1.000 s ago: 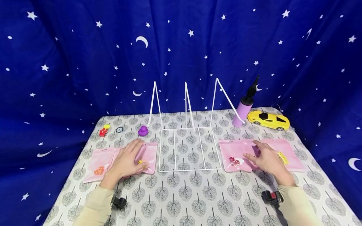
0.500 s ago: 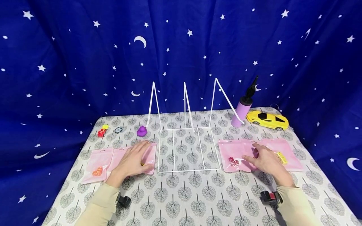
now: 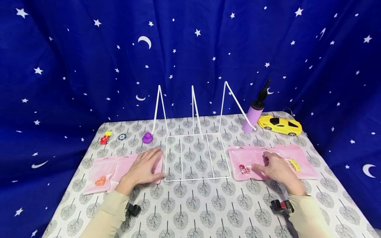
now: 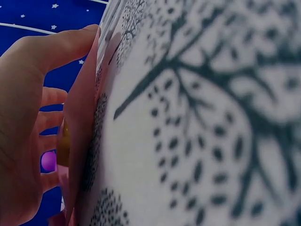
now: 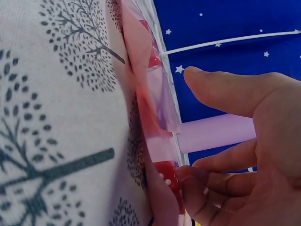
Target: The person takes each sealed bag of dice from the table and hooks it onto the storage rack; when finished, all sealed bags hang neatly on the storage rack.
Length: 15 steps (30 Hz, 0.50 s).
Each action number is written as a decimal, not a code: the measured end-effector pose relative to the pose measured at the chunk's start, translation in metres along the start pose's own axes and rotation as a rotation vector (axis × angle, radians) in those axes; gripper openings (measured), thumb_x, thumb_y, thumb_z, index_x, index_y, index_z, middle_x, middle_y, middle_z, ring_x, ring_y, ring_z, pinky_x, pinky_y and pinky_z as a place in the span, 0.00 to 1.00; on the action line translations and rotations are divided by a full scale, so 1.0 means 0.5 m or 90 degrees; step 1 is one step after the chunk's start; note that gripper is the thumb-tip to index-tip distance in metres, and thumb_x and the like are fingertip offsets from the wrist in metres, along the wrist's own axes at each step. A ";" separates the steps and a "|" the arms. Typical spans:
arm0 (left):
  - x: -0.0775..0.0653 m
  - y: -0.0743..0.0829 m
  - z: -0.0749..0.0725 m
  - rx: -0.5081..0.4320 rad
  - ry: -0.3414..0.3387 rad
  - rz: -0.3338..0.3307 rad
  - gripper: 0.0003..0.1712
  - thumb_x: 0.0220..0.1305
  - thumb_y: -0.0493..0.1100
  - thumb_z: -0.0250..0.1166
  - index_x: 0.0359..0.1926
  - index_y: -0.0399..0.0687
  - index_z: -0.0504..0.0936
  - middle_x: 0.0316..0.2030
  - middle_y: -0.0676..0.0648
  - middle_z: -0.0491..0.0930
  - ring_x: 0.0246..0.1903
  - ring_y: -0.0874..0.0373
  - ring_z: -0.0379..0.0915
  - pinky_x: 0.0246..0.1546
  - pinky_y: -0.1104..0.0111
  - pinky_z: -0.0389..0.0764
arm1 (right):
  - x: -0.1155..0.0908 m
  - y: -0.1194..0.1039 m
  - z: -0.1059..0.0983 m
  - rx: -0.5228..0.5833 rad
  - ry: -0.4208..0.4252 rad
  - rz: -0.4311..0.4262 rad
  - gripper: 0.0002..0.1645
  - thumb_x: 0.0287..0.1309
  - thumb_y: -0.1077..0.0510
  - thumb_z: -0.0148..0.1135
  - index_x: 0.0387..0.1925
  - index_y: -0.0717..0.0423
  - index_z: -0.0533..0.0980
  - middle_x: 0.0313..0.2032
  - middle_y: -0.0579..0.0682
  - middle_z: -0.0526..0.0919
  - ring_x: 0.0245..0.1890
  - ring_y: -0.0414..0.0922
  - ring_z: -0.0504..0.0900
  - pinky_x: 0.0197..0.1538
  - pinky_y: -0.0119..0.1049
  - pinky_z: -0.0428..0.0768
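The right hand (image 5: 268, 146) has its thumb lifted well away, bent fingers right by a pink bag (image 5: 157, 146) with a white-dotted red piece (image 5: 165, 170). Beyond it, a lilac cylinder (image 5: 216, 133) and white rod (image 5: 235, 42) cross a starry blue curtain (image 5: 225, 19).

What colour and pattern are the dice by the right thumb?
The dice are red with white dots, clearest in the head view.

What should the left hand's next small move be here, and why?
Probably the left hand should bring thumb and fingers together to pinch the pouch beneath it, beside the rack. The hand already spans that pouch, with the thumb at its edge, yet thumb and fingers stand well apart, so no grip shows.
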<state>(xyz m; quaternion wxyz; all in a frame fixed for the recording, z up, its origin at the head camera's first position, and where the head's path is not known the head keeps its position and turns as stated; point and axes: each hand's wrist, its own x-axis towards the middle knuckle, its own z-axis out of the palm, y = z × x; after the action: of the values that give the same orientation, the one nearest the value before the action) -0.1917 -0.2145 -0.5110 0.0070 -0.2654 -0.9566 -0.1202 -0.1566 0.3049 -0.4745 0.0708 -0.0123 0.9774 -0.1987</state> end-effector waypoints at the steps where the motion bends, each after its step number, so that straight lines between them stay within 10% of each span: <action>1: 0.001 0.001 0.000 0.004 -0.001 0.001 0.58 0.51 0.77 0.61 0.74 0.50 0.57 0.74 0.45 0.55 0.73 0.44 0.51 0.71 0.40 0.51 | 0.001 -0.002 0.000 -0.001 -0.001 -0.001 0.56 0.52 0.29 0.64 0.61 0.74 0.65 0.30 0.52 0.72 0.26 0.45 0.70 0.25 0.35 0.69; 9: 0.005 0.012 0.002 0.024 -0.027 -0.009 0.59 0.51 0.78 0.60 0.75 0.49 0.57 0.75 0.45 0.53 0.73 0.44 0.49 0.70 0.38 0.49 | 0.007 -0.015 0.013 -0.035 0.000 -0.012 0.59 0.50 0.26 0.63 0.62 0.73 0.67 0.45 0.70 0.75 0.46 0.66 0.74 0.47 0.63 0.75; 15: 0.008 0.014 0.006 0.039 -0.040 -0.013 0.60 0.51 0.79 0.59 0.75 0.51 0.56 0.76 0.48 0.51 0.74 0.46 0.48 0.70 0.38 0.49 | 0.014 -0.026 0.021 -0.060 0.010 -0.017 0.50 0.49 0.26 0.62 0.49 0.69 0.75 0.35 0.59 0.74 0.38 0.59 0.73 0.38 0.54 0.76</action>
<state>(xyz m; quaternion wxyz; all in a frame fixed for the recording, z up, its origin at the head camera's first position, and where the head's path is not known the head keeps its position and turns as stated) -0.1918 -0.2061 -0.5120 -0.0160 -0.2586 -0.9623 -0.0826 -0.1621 0.2888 -0.4798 0.0600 -0.0268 0.9859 -0.1537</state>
